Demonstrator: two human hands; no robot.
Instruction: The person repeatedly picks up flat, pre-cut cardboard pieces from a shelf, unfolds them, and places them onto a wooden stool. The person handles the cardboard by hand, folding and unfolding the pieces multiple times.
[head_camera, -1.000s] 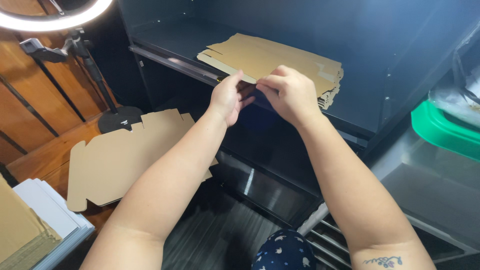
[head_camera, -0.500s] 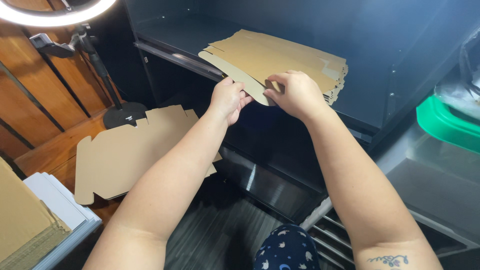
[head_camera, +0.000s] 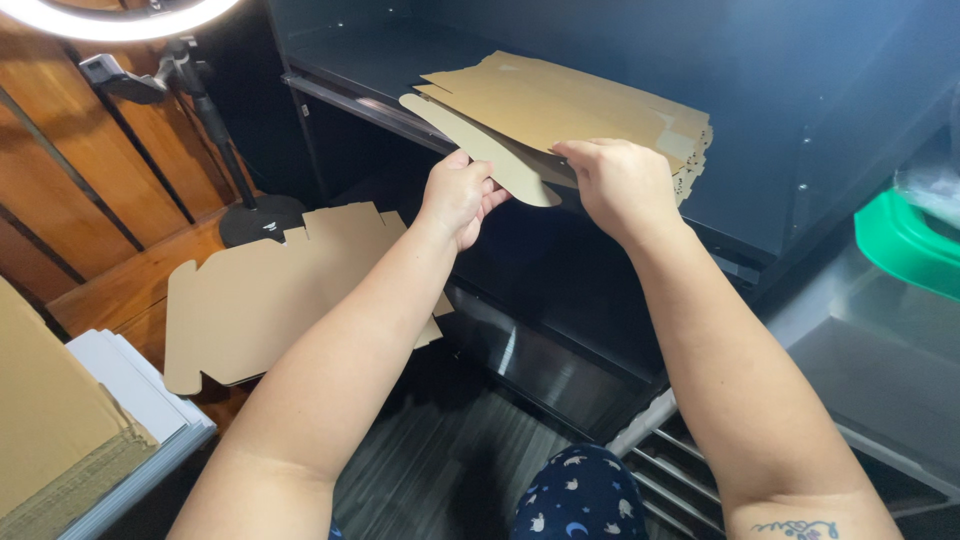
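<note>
Cardboard, thin and tan, pinched at both ends of one die-cut sheet (head_camera: 490, 150). Left hand (head_camera: 458, 195) curled nearly closed under the rounded flap, thumb on top, fingers beneath. Right hand (head_camera: 620, 180) likewise closed on the same sheet farther along, knuckles up, fingertips tucked under the edge and hidden. Sheet tilted, near end drooping over the front edge of the dark shelf (head_camera: 340, 95), far end resting on the stack of flat blanks (head_camera: 600, 105) that sits toward the shelf's front right.

Likely very light and only moderately stiff: bends along the score lines, sags where unsupported (hence a grip at two points rather than one). Dry, matte surface, so little risk of slipping; flaps and tabs prone to creasing or tearing if pulled by a corner. Best held along a long edge near the body of the blank, not by the narrow rounded flap alone.

Lower left, a second flat blank (head_camera: 270, 295) lying open on the wooden floor (head_camera: 110, 290), beside the round base of a ring-light stand (head_camera: 262, 218). At the bottom left corner, white sheets (head_camera: 130, 385) and more cardboard (head_camera: 50, 430) stacked. Green plastic rim (head_camera: 905, 245) at the right edge.
</note>
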